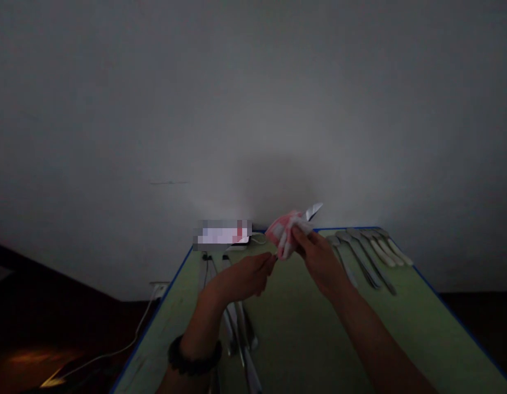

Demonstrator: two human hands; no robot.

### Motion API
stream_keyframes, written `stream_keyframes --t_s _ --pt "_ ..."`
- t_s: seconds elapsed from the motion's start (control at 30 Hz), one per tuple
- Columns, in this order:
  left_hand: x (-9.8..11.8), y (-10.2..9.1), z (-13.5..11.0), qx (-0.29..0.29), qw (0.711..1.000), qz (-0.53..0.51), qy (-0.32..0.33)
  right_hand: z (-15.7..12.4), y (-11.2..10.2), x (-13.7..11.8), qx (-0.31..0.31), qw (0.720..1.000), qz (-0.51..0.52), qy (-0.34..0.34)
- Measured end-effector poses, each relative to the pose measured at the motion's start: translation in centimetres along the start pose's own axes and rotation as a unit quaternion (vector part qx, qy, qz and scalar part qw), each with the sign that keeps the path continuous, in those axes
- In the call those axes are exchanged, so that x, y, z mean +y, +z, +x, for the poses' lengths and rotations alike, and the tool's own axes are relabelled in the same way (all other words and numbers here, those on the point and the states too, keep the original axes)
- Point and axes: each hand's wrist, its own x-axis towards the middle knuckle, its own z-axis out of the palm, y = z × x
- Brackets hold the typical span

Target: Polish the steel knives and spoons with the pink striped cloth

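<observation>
The left hand [255,273] grips one end of what looks like a knife [314,211]; the right hand [316,257] pinches a pink-and-white cloth [284,234] around it — wiping, I'd judge. It's held above the table [302,334], between left and right utensils [366,254]. Next calls for sliding the cloth tipward — carefully.

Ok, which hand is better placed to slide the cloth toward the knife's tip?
Likely the right hand: it pinches the pink cloth near the knife's blade, while the left hand holds the other end.
</observation>
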Motion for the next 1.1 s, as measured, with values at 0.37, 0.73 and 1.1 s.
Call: stream_keyframes --t_s 0.37,0.73,1.1 --pt "-0.5 0.2 0.7 0.029 0.999 0.013 -0.002 0.7 -1.0 0.4 0.016 1.000 -0.015 0.013" --pt "0.6 0.1 0.9 0.121 0.988 0.091 0.020 0.5 -0.8 -1.1 0.122 0.988 -0.089 -0.038" --pt "1.3 0.2 0.9 0.135 0.987 0.072 0.042 0.4 -0.7 0.3 0.054 0.993 -0.099 -0.017"
